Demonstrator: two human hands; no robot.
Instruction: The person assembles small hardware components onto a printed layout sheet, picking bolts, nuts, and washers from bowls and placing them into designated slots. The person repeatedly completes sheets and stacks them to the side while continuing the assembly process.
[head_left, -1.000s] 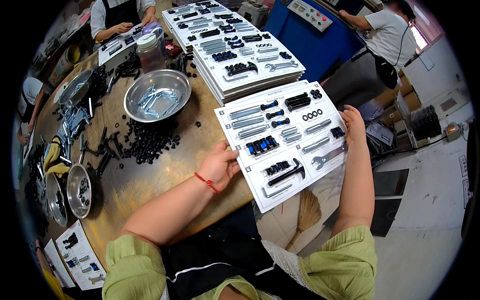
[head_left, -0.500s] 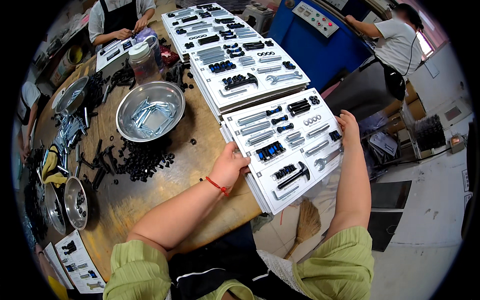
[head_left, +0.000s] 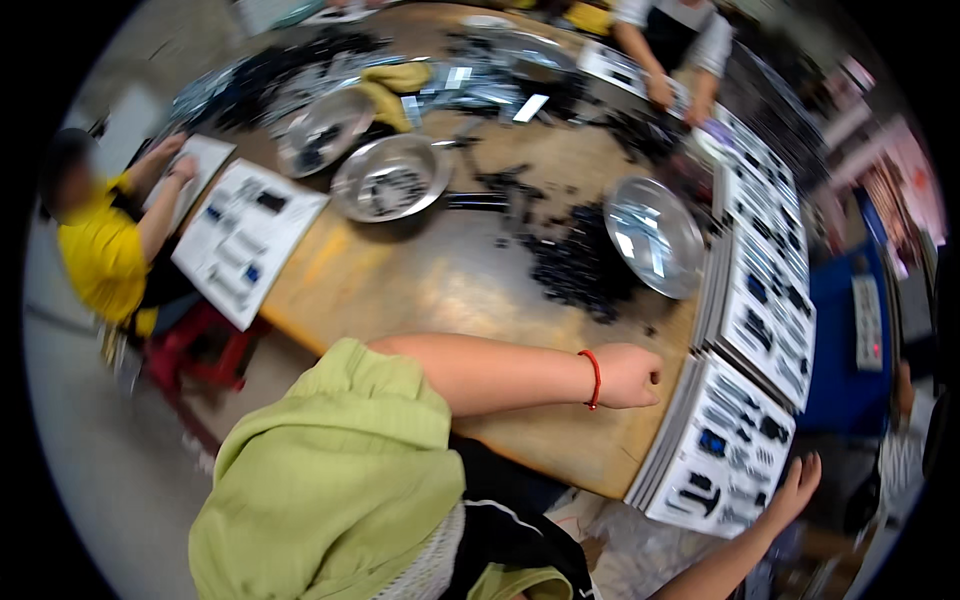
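one card point(head_left: 722, 448) tops the near stack point(head_left: 668, 432), our left hand point(head_left: 628, 376) curled closed just left of it, our right hand point(head_left: 798, 485) loosely spread just right, so we judge this stacking, the next move calling for evened edges

- Left sleeve point(head_left: 320, 470): light yellow-green cloth, loose and full, with soft creases and puckered folds, ending near the elbow in a gathered, rumpled edge.
- Left forearm point(head_left: 500, 370): bare from the sleeve's edge down.
- Bracelet point(head_left: 597, 380): a thin bright red cord round the left wrist, with a small red bead or knot at its lower side.
- Right forearm point(head_left: 725, 560): bare along the part in view.
- Left fingers point(head_left: 652, 384) and right fingers point(head_left: 812, 468): ungloved.
- Black garment point(head_left: 510, 490) over the front, apron-like, crossed by a narrow white line point(head_left: 505, 505).
- White openwork strip point(head_left: 430, 555), lace-like, between green and black.
- Neckline point(head_left: 520, 582): the same green, rounded.
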